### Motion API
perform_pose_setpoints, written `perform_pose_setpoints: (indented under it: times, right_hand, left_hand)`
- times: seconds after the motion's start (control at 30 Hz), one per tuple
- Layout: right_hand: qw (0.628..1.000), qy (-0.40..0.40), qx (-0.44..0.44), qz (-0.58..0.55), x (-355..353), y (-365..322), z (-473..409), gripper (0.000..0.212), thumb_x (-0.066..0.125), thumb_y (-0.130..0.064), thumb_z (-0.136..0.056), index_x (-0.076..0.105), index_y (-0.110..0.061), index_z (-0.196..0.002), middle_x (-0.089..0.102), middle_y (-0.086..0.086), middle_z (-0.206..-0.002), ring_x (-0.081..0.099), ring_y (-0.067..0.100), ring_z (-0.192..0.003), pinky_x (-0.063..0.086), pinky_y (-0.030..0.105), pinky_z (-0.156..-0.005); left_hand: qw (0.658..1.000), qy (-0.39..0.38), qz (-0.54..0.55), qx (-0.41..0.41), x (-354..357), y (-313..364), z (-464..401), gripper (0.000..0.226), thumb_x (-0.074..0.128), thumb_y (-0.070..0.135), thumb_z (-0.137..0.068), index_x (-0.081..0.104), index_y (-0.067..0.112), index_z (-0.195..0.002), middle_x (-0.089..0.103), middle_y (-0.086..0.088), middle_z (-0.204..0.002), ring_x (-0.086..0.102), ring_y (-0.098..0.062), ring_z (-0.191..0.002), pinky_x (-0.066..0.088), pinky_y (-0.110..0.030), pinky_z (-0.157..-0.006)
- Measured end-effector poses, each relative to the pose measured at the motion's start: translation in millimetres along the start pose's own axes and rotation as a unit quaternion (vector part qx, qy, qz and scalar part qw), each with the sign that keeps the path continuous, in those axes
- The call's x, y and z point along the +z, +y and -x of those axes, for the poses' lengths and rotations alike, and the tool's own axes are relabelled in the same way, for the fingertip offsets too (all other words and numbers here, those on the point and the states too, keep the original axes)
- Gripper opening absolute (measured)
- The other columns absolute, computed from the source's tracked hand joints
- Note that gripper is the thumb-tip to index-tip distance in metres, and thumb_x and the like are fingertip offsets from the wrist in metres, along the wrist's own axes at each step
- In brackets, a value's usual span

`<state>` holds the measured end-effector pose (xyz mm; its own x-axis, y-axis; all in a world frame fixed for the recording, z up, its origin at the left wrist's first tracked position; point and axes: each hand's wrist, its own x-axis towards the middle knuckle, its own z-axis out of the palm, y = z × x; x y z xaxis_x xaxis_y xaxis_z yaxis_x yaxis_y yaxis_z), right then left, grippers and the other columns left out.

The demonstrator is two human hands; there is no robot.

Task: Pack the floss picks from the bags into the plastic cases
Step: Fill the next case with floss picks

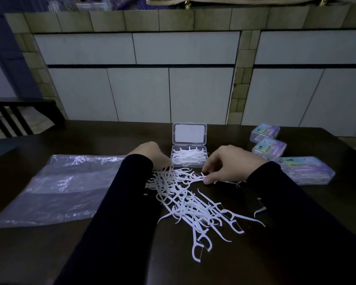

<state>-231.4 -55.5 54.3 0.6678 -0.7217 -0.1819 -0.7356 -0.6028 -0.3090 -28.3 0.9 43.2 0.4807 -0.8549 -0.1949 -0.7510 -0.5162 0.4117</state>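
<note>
Surface: dark table; tiled wall behind.
Picks: white pile at centre.
Case: open, part filled, just beyond the pile.
Left hand: at pile's far edge, fingers hidden; grasp can't be told.
Right hand: pinching picks at pile's edge.
Edges: flat bag left; closed cases right.

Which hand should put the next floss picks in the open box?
Probably the right hand. Its fingertips already pinch picks at the top of the loose floss picks, just beside the open case. The left hand is also near, but its fingers are hidden.
</note>
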Motion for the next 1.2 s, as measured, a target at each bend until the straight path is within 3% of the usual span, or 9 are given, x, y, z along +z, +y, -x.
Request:
perform_pose_setpoints:
  times: [0.13, 0.23, 0.37, 0.6, 0.77, 0.87, 0.97, 1.07, 1.2]
  right_hand:
    - [0.999, 0.031, -0.030, 0.013, 6, -9, -2, 0.051, 0.070, -0.051, -0.080, 0.060, -0.033, -0.126, 0.066, -0.013, -0.097, 0.058, 0.005, -0.096, 0.048, 0.032, -0.093]
    - [0.998, 0.029, -0.042, 0.043, 11, -16, -4, 0.045, 0.067, -0.052, -0.082, 0.062, -0.035, -0.124, 0.066, -0.013, -0.103, 0.056, 0.006, -0.099, 0.045, 0.031, -0.094]
    - [0.998, 0.026, -0.036, 0.051, 12, -15, -5, 0.031, 0.066, -0.048, -0.085, 0.067, -0.034, -0.113, 0.065, -0.011, -0.110, 0.057, 0.009, -0.104, 0.041, 0.033, -0.096]
    - [0.998, 0.030, -0.036, 0.035, 13, -10, -6, 0.014, 0.068, -0.041, -0.086, 0.059, -0.037, -0.096, 0.064, -0.014, -0.097, 0.057, 0.007, -0.096, 0.036, 0.034, -0.099]
    - [0.998, 0.040, -0.037, 0.026, 14, -7, -9, 0.021, 0.067, -0.037, -0.088, 0.062, -0.038, -0.108, 0.065, -0.015, -0.095, 0.056, 0.007, -0.096, 0.030, 0.033, -0.099]
    - [0.995, 0.077, -0.040, 0.037, 14, -2, -12, 0.016, 0.066, -0.042, -0.087, 0.067, -0.039, -0.103, 0.065, -0.014, -0.101, 0.053, 0.013, -0.104, 0.033, 0.036, -0.101]
    - [0.990, 0.133, -0.039, 0.015, 12, 3, -12, 0.009, 0.067, -0.042, -0.086, 0.064, -0.041, -0.094, 0.064, -0.014, -0.100, 0.051, 0.017, -0.106, 0.035, 0.039, -0.101]
    - [0.978, 0.202, -0.044, 0.021, 8, 6, -10, 0.012, 0.064, -0.039, -0.089, 0.067, -0.036, -0.100, 0.061, -0.014, -0.096, 0.053, 0.013, -0.100, 0.031, 0.035, -0.099]
    - [0.957, 0.285, -0.037, 0.021, 8, 12, -11, 0.015, 0.062, -0.037, -0.091, 0.070, -0.031, -0.103, 0.059, -0.014, -0.091, 0.055, 0.011, -0.095, 0.026, 0.032, -0.094]
  left_hand:
    - [1.000, -0.026, 0.002, 0.004, -3, -1, 4, 0.057, 0.072, 0.059, -0.073, 0.068, 0.011, -0.103, 0.068, -0.002, -0.094, 0.060, -0.013, -0.079, 0.047, -0.026, -0.060]
    - [0.998, -0.061, -0.013, 0.007, -7, 2, 8, 0.069, 0.080, 0.061, -0.061, 0.069, 0.014, -0.110, 0.070, -0.003, -0.099, 0.063, -0.017, -0.084, 0.055, -0.031, -0.070]
    - [0.997, -0.058, -0.036, 0.020, -8, 2, 6, 0.052, 0.084, 0.046, -0.062, 0.073, 0.013, -0.101, 0.072, -0.003, -0.091, 0.068, -0.019, -0.081, 0.057, -0.030, -0.070]
    - [0.997, -0.062, -0.028, 0.020, -7, -2, 6, 0.033, 0.076, 0.037, -0.073, 0.074, 0.013, -0.095, 0.072, -0.003, -0.086, 0.067, -0.018, -0.080, 0.054, -0.026, -0.066]
    - [0.997, -0.064, -0.016, 0.030, -11, -4, 7, 0.028, 0.075, 0.034, -0.077, 0.074, 0.013, -0.095, 0.073, -0.005, -0.090, 0.067, -0.020, -0.077, 0.051, -0.025, -0.065]
    - [0.998, -0.050, 0.010, 0.036, -13, -6, 7, 0.024, 0.073, 0.033, -0.079, 0.075, 0.012, -0.089, 0.074, -0.007, -0.088, 0.067, -0.019, -0.079, 0.046, -0.025, -0.064]
    - [0.998, -0.037, 0.038, 0.046, -15, -7, 10, 0.019, 0.071, 0.032, -0.082, 0.074, 0.013, -0.082, 0.072, -0.003, -0.076, 0.062, -0.014, -0.068, 0.045, -0.024, -0.062]
    - [0.995, -0.031, 0.077, 0.051, -19, -8, 12, 0.017, 0.070, 0.030, -0.084, 0.071, 0.015, -0.076, 0.068, 0.001, -0.070, 0.058, -0.013, -0.061, 0.044, -0.024, -0.060]
    - [0.990, -0.007, 0.123, 0.073, -18, -5, 15, 0.016, 0.069, 0.030, -0.085, 0.070, 0.018, -0.075, 0.071, -0.002, -0.076, 0.061, -0.014, -0.070, 0.042, -0.025, -0.062]
